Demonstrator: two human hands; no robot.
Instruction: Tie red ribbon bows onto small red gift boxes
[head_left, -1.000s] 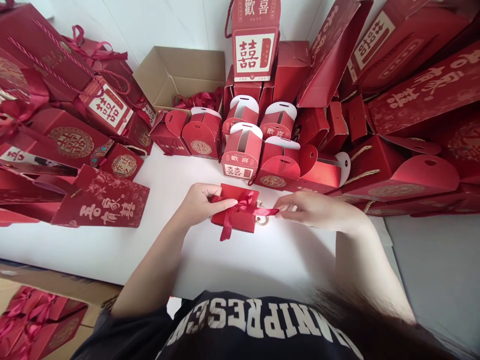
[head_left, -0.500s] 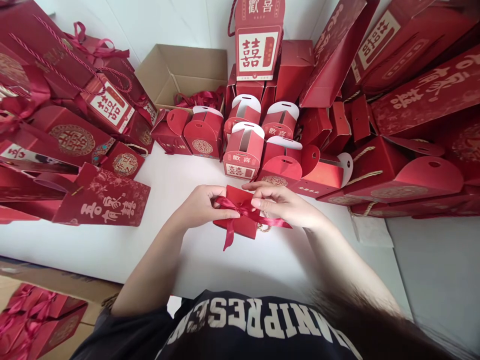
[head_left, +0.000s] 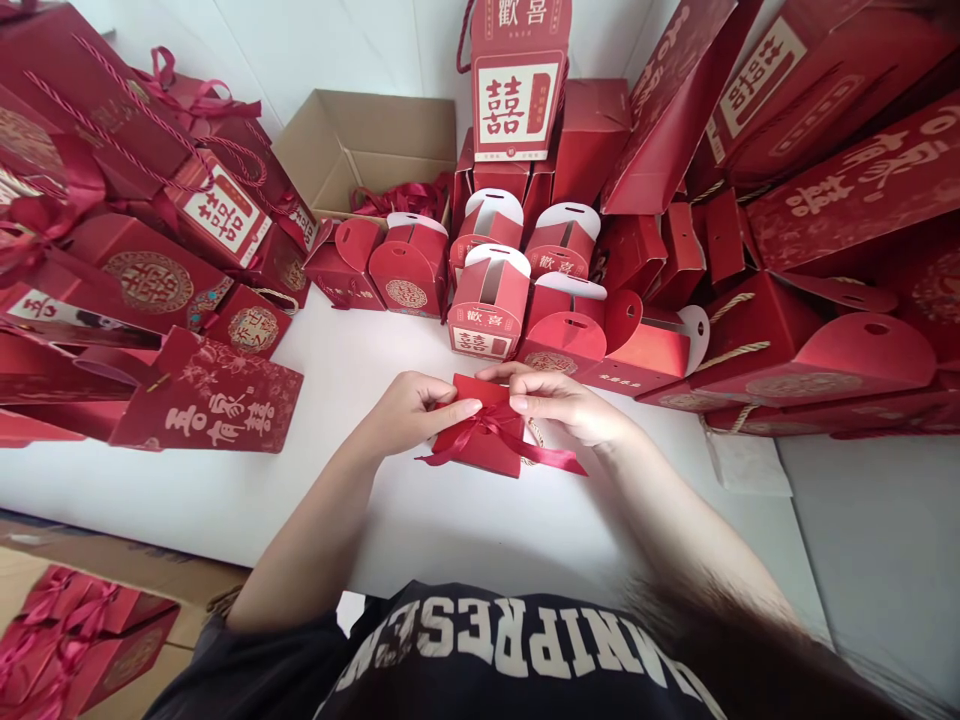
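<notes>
Between my two hands a small red gift box [head_left: 487, 462] lies on the white table, with a rope handle [head_left: 535, 440] showing at its right side. A dark red satin ribbon [head_left: 551, 458] is tied across it in a bow, its tails spread out left and right. My left hand [head_left: 418, 408] is closed at the bow's left side, thumb and forefinger pinching the ribbon. On the other side my right hand [head_left: 562, 402] pinches the ribbon with thumb and forefinger, while its other fingers reach behind the box's far edge. The fingers partly hide the bow's loops.
Several red boxes with handle tops [head_left: 487, 310] stand just beyond my hands. Behind them an open cardboard box [head_left: 315, 150] holds red ribbons [head_left: 397, 198]. Large red gift boxes crowd the left [head_left: 150, 275] and right [head_left: 817, 350]. Ribboned boxes [head_left: 112, 640] lie lower left.
The left ribbon tail has swung from hanging toward me to lying out to the left. My fingers have shifted slightly on the bow, and the box has turned a little.
</notes>
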